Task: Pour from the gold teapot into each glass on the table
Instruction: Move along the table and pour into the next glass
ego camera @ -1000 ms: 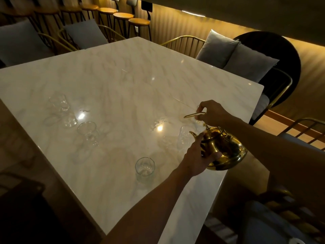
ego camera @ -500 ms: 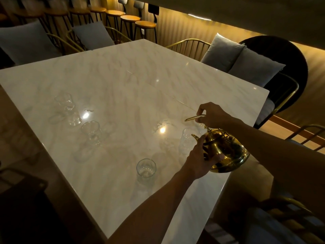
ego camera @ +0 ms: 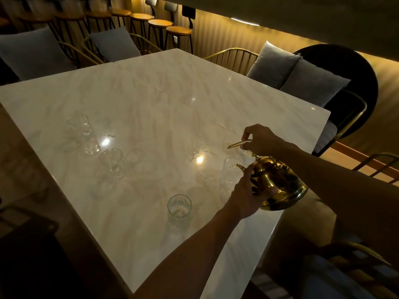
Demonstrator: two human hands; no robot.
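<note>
tilting the gold teapot (ego camera: 280,186) at the near right edge of the table (ego camera: 151,104), the person has its spout aimed left at the glass (ego camera: 230,172) just beside it. the right hand (ego camera: 261,140) is pinched shut on the thin gold handle (ego camera: 238,144), raised above the pot; the left hand (ego camera: 248,197) is cupped against the pot's side, fingers closed on it near the spout. for a clean pour, i judge the spout tip should sit over the rim before tipping further, the left hand steadying and the right lifting slowly. three more glasses wait: one near (ego camera: 179,206), two far left (ego camera: 112,159) (ego camera: 79,124). dim light and glare hide any liquid, so i cannot tell whether anything flows or which glasses are filled. the pot's lid is hard to make out.
</note>
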